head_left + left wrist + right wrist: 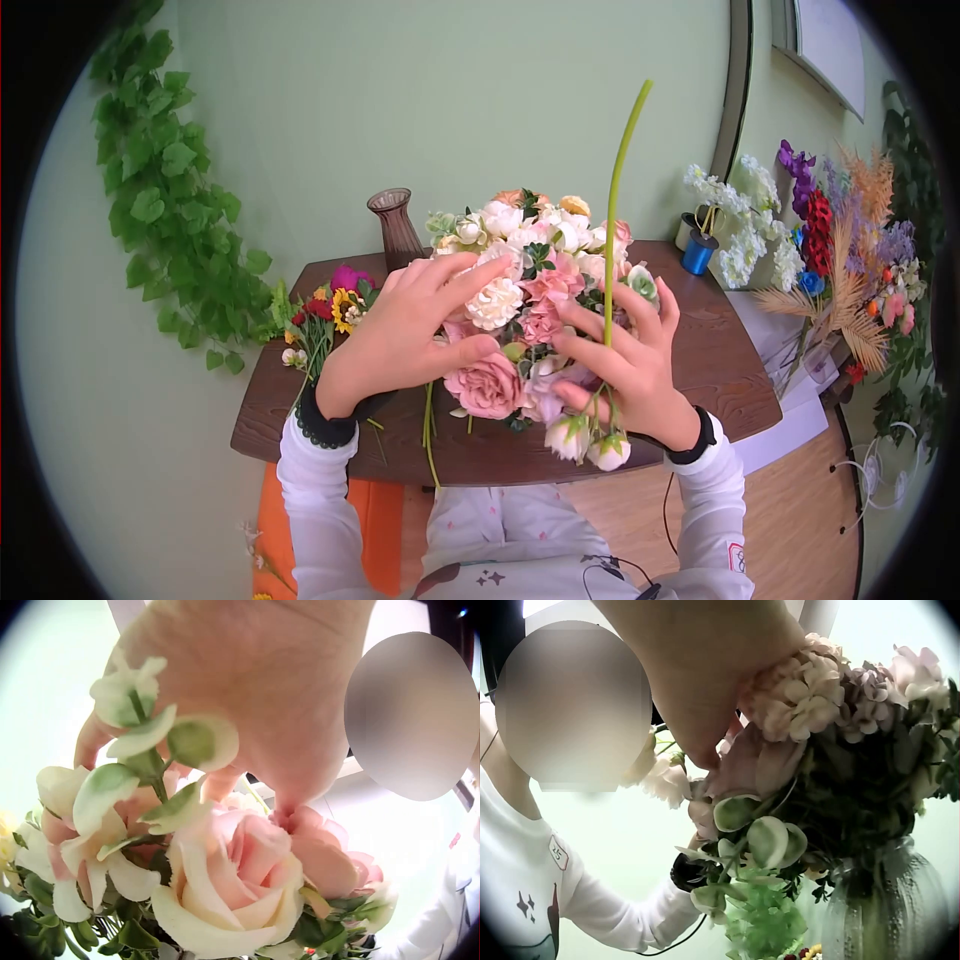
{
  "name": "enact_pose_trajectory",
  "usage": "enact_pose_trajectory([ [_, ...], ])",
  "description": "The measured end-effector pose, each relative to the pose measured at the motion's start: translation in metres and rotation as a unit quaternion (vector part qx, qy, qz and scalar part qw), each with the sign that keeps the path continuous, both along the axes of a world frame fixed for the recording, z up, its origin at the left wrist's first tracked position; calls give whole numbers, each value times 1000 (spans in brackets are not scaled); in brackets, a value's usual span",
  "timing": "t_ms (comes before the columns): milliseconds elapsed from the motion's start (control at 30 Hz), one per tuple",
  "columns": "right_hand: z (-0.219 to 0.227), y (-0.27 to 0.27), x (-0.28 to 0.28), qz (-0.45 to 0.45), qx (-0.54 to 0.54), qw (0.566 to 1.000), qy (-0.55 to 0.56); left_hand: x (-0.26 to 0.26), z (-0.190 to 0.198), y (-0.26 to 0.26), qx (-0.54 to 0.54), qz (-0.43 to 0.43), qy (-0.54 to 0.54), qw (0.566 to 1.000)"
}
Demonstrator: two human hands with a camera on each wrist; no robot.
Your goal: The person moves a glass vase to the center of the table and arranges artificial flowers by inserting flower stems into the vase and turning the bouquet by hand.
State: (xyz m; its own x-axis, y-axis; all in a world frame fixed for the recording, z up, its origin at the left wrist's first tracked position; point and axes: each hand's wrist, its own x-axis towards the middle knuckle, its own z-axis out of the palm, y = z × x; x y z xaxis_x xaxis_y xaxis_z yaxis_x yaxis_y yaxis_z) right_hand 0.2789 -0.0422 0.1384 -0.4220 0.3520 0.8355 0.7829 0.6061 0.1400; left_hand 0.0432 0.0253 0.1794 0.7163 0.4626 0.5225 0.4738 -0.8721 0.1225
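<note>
A full bouquet of pink, white and peach artificial flowers (pixel 540 285) stands in front of the person. In the right wrist view, a ribbed clear glass vase (pixel 885 907) is under it. The left hand (pixel 405 325) lies over the bouquet's left side with fingers spread, touching blossoms near a large pink rose (pixel 487 385). A cream-pink rose (pixel 240 877) shows close below that palm in the left wrist view. The right hand (pixel 635 370) reaches into the bouquet's right side. Between its fingers it holds a green stem (pixel 615 190) upside down, with white blooms (pixel 610 452) hanging below.
A brown fluted vase (pixel 396 225) stands at the back left of the dark wooden table (pixel 700 400). Small flowers, including a sunflower (pixel 346 310), lie on the left. A blue spool (pixel 699 255) is at the back right, with tall flowers (pixel 820 240) beyond.
</note>
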Motion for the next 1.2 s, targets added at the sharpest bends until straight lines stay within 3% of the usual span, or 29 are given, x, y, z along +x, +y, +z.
enact_pose_trajectory([
  [300, -6, 24, 45, -14, -41, 994, 102, -14, -1, -17, -82, -83, -59, 991],
  [367, -10, 30, 54, -5, -40, 993, 111, -15, 4, -26, -205, -100, -130, 965],
  [433, -13, 33, 55, 46, -75, 968, 237, -17, 0, -21, -156, -93, -151, 972],
  [467, -11, 28, 52, 52, -66, 966, 244, -19, 1, -16, -121, -70, -168, 976],
  [567, -13, 16, 40, 103, -37, 963, 245, -19, -3, 0, -56, -33, -206, 976],
  [700, -8, -1, 25, 67, -42, 994, 73, -22, -12, 20, -96, 20, -228, 969],
  [767, -10, 3, 23, 66, -42, 995, 56, -25, -19, 30, -94, 33, -256, 962],
  [867, -15, 13, 30, 53, -39, 991, 114, -32, -26, 35, -178, 16, -272, 946],
  [1033, -20, 24, 47, 26, -14, 984, 174, -36, -25, 25, -205, 20, -257, 944],
  [1200, -19, 30, 52, -6, -3, 970, 243, -35, -15, 5, -275, -51, -240, 930],
])
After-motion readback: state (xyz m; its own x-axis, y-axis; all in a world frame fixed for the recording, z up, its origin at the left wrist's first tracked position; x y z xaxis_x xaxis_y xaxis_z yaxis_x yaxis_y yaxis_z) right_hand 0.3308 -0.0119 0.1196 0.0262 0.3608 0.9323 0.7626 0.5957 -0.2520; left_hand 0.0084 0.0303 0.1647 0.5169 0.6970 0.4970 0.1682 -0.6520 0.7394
